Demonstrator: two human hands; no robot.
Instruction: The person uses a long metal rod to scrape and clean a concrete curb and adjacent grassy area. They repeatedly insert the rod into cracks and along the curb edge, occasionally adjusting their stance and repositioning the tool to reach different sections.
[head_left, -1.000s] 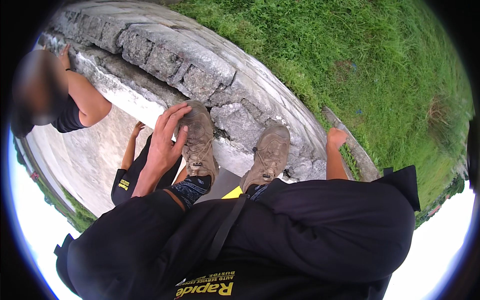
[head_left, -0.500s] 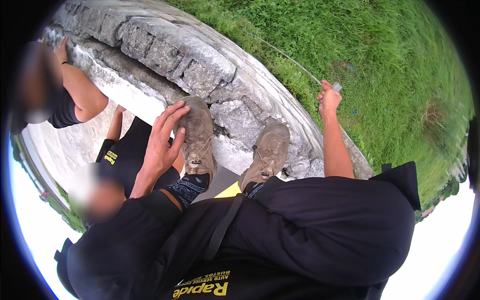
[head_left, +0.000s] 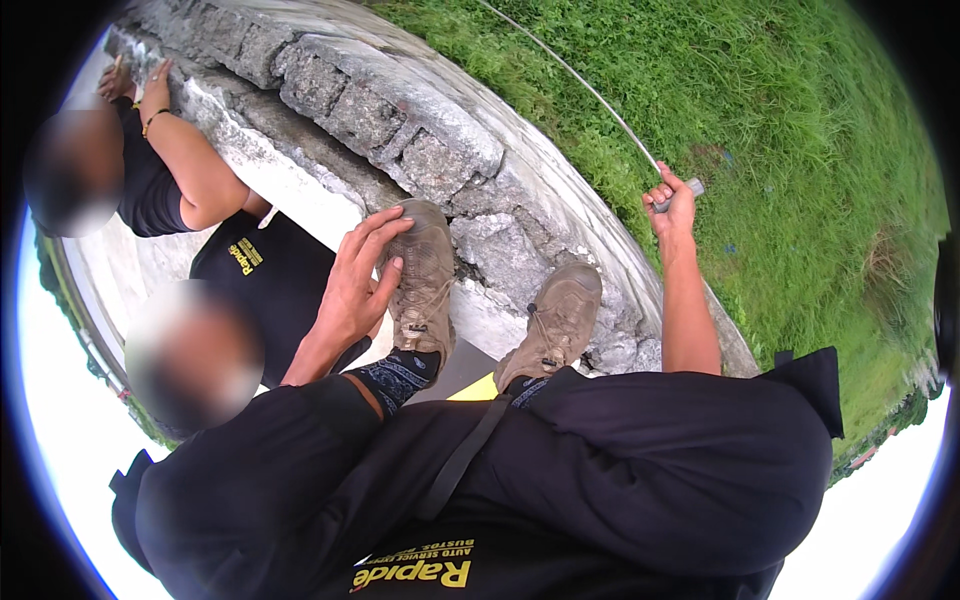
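My left hand (head_left: 358, 270) rests against the side of my brown left shoe (head_left: 424, 275), fingers loosely stretched and fingertips touching its upper. My right hand (head_left: 674, 205) is closed in a fist out over the grass. In it is the grey, blunt end (head_left: 695, 187) of a long thin tool, and its light rod (head_left: 600, 98) runs away to the upper left, past the picture's edge. Whether the rod is stiff or flexible, I cannot tell. My brown right shoe (head_left: 555, 315) stands on the broken concrete (head_left: 497, 258).
A cracked concrete wall (head_left: 350, 115) with a deep gap curves across the top. Tall grass (head_left: 780, 110) lies beyond it to the right. Two people in black shirts are close on my left; one person's hands (head_left: 152, 95) are at the wall. Yellow material (head_left: 474, 390) shows below my shoes.
My right fist has turned, and the rod now points more steeply upward. My left hand stays on the shoe. Both of one co-worker's hands now show at the wall. The view has shifted slightly.
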